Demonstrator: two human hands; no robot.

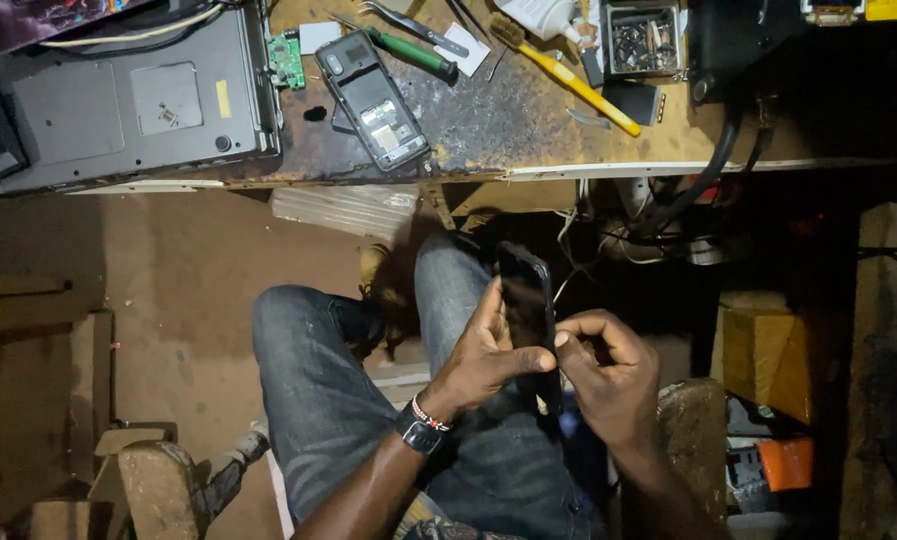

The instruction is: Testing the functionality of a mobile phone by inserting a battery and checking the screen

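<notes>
The left hand (483, 355) has its fingers (491, 305) closed round a dark phone (528, 300), thumb pressed across the lower edge and fingertips laid along the left side. The phone stands nearly upright over the lap, its top end rising past the fingertips. The right hand (608, 375) has its fingers (593, 330) curled in tight at the phone's right edge, thumb tip touching the lower right side just opposite the left thumb; whether they grip the phone or only pick at it cannot be told. A watch (420, 435) with a beaded band sits on the left wrist, just behind that hand. Under both hands lie the jeans (328, 400), knees spread.

Right of the right fingers, well apart, stand a yellowish box (763, 350) and an orange thing (786, 462) below it. Beyond the fingertips, cables (658, 225) hang in shadow under the bench (508, 125) edge.

On the bench, straight beyond the left fingers, lies an opened phone (376, 100), back off, insides showing. Past it rest a green-handled screwdriver (413, 52) and tweezers (418, 25). Further right of these lies a yellow-handled brush (568, 75), and beyond that a small tray (640, 40) of parts. Far left of the fingers, a grey laptop (118, 100) lies upside down, a small green circuit board (286, 60) at its right edge.
</notes>
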